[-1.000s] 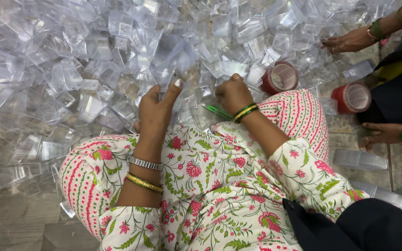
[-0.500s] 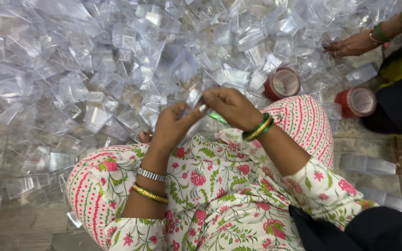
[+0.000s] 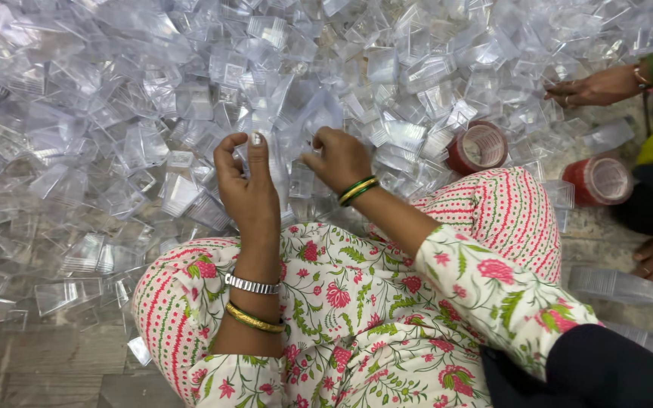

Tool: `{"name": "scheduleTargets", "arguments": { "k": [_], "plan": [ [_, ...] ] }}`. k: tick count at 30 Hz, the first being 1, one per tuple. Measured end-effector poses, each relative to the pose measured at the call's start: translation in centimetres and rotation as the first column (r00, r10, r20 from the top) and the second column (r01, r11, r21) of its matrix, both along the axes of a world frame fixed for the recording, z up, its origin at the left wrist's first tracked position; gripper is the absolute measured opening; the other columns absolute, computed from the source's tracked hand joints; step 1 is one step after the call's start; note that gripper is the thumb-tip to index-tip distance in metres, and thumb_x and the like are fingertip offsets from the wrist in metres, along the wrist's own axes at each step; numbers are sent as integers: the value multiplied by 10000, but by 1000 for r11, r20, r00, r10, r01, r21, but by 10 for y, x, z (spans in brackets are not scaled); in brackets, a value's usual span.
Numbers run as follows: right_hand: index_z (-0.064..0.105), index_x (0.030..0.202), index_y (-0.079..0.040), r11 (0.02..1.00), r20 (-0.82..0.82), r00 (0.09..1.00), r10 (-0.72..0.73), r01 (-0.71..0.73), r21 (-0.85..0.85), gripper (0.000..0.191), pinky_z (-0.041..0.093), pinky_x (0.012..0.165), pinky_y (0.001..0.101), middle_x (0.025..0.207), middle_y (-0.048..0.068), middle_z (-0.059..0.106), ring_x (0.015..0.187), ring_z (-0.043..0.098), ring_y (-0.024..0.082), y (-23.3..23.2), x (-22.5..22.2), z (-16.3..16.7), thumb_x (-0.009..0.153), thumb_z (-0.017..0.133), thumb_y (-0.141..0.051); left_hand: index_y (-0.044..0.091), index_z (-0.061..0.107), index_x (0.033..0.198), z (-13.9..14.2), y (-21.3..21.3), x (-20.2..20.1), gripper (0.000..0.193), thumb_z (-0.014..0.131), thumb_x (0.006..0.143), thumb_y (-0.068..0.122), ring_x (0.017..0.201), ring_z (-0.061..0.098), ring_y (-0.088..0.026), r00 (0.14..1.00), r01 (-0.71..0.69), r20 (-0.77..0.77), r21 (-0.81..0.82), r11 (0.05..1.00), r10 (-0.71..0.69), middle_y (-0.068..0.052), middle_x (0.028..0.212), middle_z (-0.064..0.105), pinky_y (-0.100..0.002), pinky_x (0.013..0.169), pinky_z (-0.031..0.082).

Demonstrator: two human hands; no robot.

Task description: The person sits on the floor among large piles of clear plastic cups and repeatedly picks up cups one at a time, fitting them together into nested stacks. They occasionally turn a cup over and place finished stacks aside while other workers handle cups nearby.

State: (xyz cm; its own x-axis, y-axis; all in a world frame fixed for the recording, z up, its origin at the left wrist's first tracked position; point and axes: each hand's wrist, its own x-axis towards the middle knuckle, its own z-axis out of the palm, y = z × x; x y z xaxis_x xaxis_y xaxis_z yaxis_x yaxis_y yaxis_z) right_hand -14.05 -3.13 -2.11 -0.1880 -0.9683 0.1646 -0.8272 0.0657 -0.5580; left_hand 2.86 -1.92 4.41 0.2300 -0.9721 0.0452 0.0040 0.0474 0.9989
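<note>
Head view — my left hand and right hand have moved forward since before, both pinching one clear, glossy plastic container over the heap.

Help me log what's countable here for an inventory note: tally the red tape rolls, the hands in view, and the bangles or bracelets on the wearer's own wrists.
Red tape rolls: 2
Hands in view: 4, the left hand, the right hand, and 2 of a co-worker
Wrists with bangles: 2
Total: 8
</note>
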Motion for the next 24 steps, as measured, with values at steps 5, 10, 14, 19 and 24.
{"name": "scheduleTargets", "arguments": {
  "k": [5, 10, 14, 19, 24],
  "plan": [
    [704, 991, -53, 984, 18, 1000, 4, -1, -177, 200, 566, 674, 422, 874, 114, 742, 782, 717, 306, -8, 5, -19, 840, 763, -169, 84, 622, 1149, -9, -3, 1, 299, 679, 958, 307, 681, 380, -61, 999, 21, 38, 119, 993, -25, 44, 809, 422, -248, 583, 351],
    [772, 1065, -99, 974, 213, 975, 62, -13, -226, 176, 582, 662, 304, 934, 52, 785, 748, 730, 148, 1, -39, -21, 891, 745, -91, 24, 648, 1057, -25, -9, 5, 212, 635, 962, 213, 800, 495, -51, 972, 157, -188, 66, 985, -142, 28, 910, 574, -244, 741, 424],
    [734, 1117, -34, 998, 713, 699, 54, -12, -64, 205, 511, 581, 206, 898, -2, 731, 697, 626, 41, 34, -75, -1, 917, 713, 4, 30, 701, 956, -33, -10, 2, 324, 629, 1015, 341, 770, 494, -75, 951, 297, -154, 235, 925, -266, 1, 856, 602, -257, 710, 392],
    [751, 1096, 3, 983, 789, 596, 152, -8, -183, 215, 542, 639, 219, 954, 25, 736, 763, 658, 70, 68, -99, 32, 951, 628, 103, 96, 740, 1026, -31, 1, -6, 306, 676, 922, 376, 725, 562, -68, 858, 514, -235, 382, 768, -457, 41, 838, 676, -240, 657, 451],
    [762, 1076, -20, 949, 709, 649, 274, -65, -307, 313, 596, 816, 242, 1134, 60, 736, 1011, 706, 106, 88, -90, 50, 896, 581, 161, 31, 793, 1108, -19, 10, -7, 360, 700, 959, 345, 742, 581, -42, 751, 641, -187, 437, 632, -633, 17, 902, 724, -195, 688, 463]
  ]
}}
